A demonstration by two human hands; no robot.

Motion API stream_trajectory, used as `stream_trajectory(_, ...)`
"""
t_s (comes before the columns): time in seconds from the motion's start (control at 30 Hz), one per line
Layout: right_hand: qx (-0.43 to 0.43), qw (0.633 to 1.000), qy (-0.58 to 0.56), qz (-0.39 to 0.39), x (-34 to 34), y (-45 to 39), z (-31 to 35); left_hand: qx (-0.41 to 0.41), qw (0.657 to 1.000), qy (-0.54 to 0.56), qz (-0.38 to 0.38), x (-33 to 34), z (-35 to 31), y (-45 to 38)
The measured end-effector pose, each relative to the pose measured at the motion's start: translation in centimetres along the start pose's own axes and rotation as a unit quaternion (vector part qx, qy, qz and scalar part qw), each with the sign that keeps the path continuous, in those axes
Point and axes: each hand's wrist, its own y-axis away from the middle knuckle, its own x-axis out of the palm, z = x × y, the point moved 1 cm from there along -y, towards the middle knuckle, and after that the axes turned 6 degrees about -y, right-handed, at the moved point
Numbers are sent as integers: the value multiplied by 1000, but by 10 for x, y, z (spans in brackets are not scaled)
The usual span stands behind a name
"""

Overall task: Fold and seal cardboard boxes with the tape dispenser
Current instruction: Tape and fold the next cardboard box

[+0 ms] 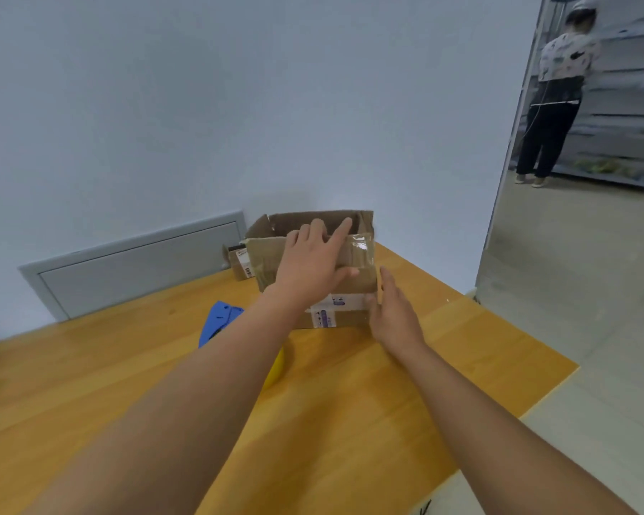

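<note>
A pale blue-grey wall (201, 105) fills the upper view, with a flat grey rectangular metal panel (134, 269) set low in it. Below it lies the orange-yellow wooden table (90, 384), its far corner pointing toward the right, where a light tiled floor (573, 291) runs on to grey metal shelving (629, 87). A person in a patterned top and dark trousers (554, 98) stands with their back turned at that shelving.

Near the far corner of the table stands the brown cardboard box with open top flaps (354, 262), bearing old clear tape and a white printed label on its near face. The left hand (313, 262) lies on the box's near flap, fingers straight and spread, the index finger reaching over the top edge and the thumb lying along the flap; it presses rather than grips. The right hand (395, 310) is flat and open, fingers straight and together, set against the box's lower right corner.

Just left of the box, touching or nearly so, sits 1 smaller brown cardboard box with a barcode label (240, 263). Nearer the camera, a blue plastic tape dispenser (220, 321) with a yellow part (276, 369) lies on the table, mostly hidden under the left forearm.
</note>
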Motion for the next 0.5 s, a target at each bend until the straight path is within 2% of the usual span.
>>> stream_trajectory(0.2, -12, 998, 37, -40, 23, -2, 1, -69, 994, -84, 20, 12, 26, 11)
stream_trajectory(0.37, 23, 996, 51, -73, 34, -12, 0, -47, 992, -117, -9, 21, 45, 24)
stream_trajectory(0.43, -21, 992, 93, -82, 41, -5, 3, -46, 992, -114, -25, 28, 45, 20)
stream_trajectory(0.5, -85, 984, 149, -44, 51, 0, 5, -45, 991, -117, -45, 36, 46, 14)
